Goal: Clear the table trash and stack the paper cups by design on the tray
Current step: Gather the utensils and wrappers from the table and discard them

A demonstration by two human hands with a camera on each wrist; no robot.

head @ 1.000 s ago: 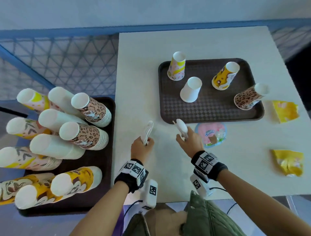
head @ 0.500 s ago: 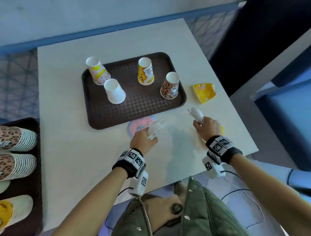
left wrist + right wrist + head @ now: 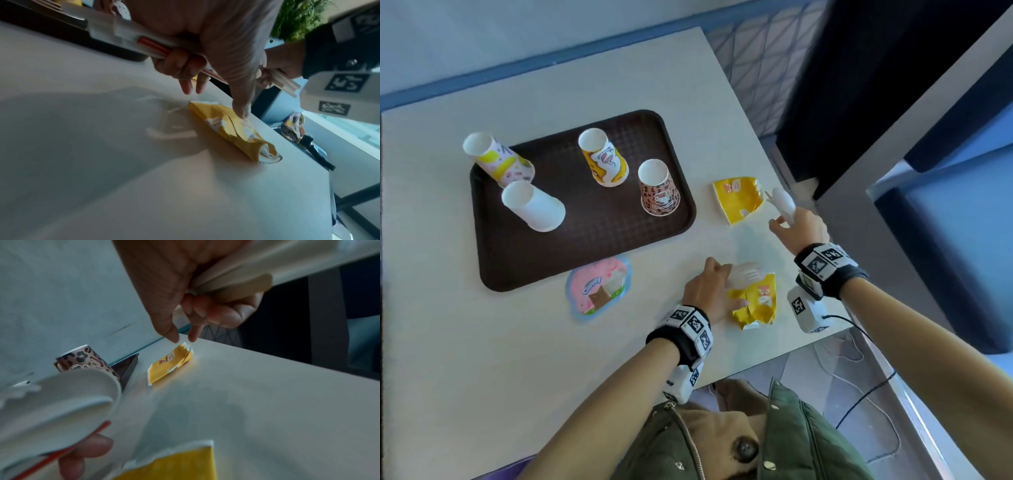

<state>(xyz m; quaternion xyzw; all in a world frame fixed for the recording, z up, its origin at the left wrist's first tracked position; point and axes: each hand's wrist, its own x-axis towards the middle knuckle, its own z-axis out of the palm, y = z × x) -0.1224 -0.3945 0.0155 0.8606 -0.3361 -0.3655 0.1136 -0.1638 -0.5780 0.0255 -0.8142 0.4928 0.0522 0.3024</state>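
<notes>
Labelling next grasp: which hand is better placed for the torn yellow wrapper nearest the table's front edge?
Left. The left hand, already gripping a white plastic fork, has a fingertip on that torn yellow wrapper. The right hand is over by the other yellow wrapper.

Head view steeply overhead; wrist views low, close, sharing the table (image 3: 592,342).

The flat plastic tray (image 3: 592,246) is dark brown with a small checked pattern. On it stand four upside-down paper cups: a plain white paper cup (image 3: 534,205), a pink and yellow paper cup (image 3: 500,162), a yellow paper cup with a white cartoon animal (image 3: 604,159) and a brown leopard-spot paper cup (image 3: 657,190). Two crumpled wrappers (image 3: 739,198) are yellow. The round-edged candy wrapper (image 3: 599,284) is pink with a blue edge. The square table (image 3: 482,359) is white.
</notes>
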